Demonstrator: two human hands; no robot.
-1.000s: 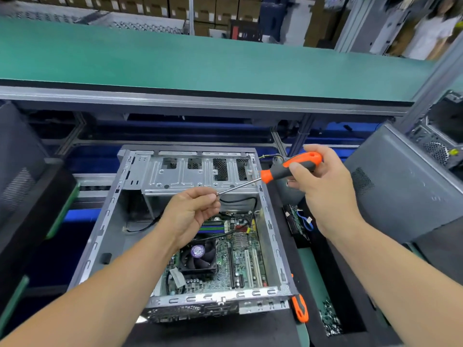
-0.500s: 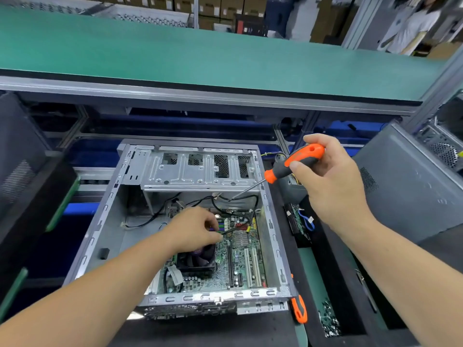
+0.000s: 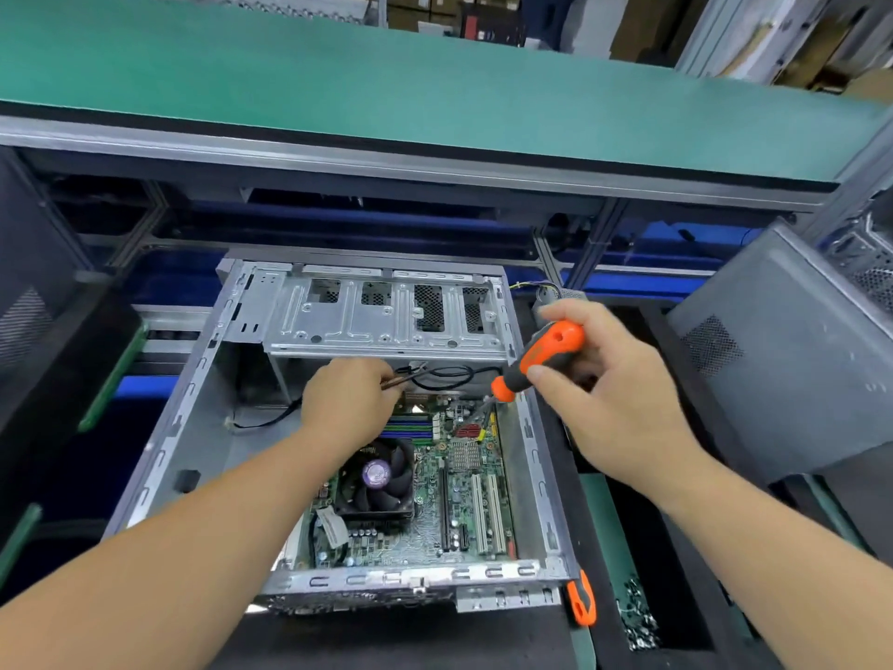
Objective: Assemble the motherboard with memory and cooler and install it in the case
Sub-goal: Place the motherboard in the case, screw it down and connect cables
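A long green conveyor belt (image 3: 435, 89) with a grey metal edge runs across the far side of the workstation, and behind it stand stacked brown cardboard boxes (image 3: 420, 4) in a warehouse-like room. At the left edge a dark perforated panel (image 3: 29, 321) leans in shadow. In the middle, on a black work mat (image 3: 396, 640), lies the open silver sheet-metal computer case (image 3: 159, 427), its drive cage (image 3: 386, 321) at the far end.

Inside the case sits the green motherboard (image 3: 430, 515), flat on the case floor toward the right wall. On it are the black square cooler fan with a purple hub sticker (image 3: 376, 481), the green and blue memory slots (image 3: 410, 425) just beyond the fan, and white expansion slots (image 3: 488, 515) to the right.

The left hand (image 3: 345, 403) reaches into the case above the memory slots, its fingers curled together, pinching something small near the black cables (image 3: 449, 374) under the drive cage; what it pinches is too small to tell.

The right hand (image 3: 613, 403) hovers over the case's right wall, fingers wrapped round the orange and black screwdriver (image 3: 541, 360), whose shaft points down and left toward the far right corner of the motherboard.

A second orange-handled tool (image 3: 581, 599) lies beside the case's near right corner. Right of it, a black tray holds a pile of small silver screws (image 3: 640, 616). At the far right a grey case side panel with a mesh vent (image 3: 783, 340) leans tilted.
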